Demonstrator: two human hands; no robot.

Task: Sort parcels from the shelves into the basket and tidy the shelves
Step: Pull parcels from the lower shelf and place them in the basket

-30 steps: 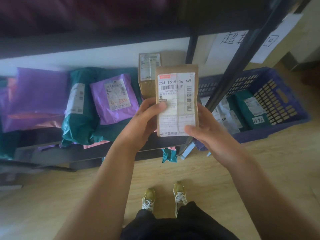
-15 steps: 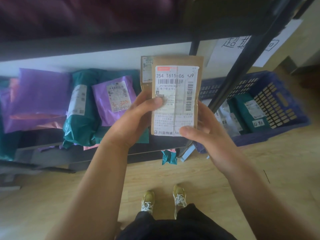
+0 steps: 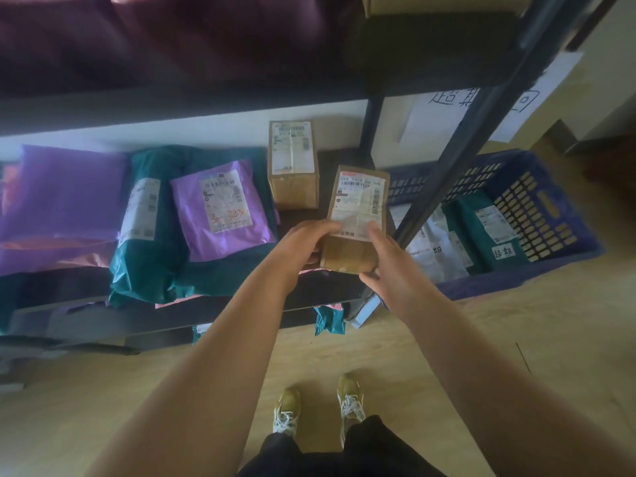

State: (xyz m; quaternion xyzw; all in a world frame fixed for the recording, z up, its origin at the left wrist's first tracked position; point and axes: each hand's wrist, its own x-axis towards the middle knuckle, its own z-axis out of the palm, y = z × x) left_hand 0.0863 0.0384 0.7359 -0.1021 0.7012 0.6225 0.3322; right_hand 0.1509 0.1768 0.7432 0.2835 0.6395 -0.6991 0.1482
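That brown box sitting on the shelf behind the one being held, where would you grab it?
I'd grip the cardboard box across its two long side faces, coming from above and the front. It lies flat, label up, with straight sides and a narrow width. Its right side is free; the left sits close to the teal parcel, so fingers have less room there.

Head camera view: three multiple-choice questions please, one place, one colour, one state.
1. The blue basket stands: A on the floor, right of the rack B on the top shelf C left of the rack
2. The mailer with red handwriting is: A teal B purple C white
3. The nearer cardboard box is: A in the basket B held by one hand C held by both hands
Answers: A, it sits on the floor beyond the rack's post; B, its film is purple; C, left hand and right hand grip it.
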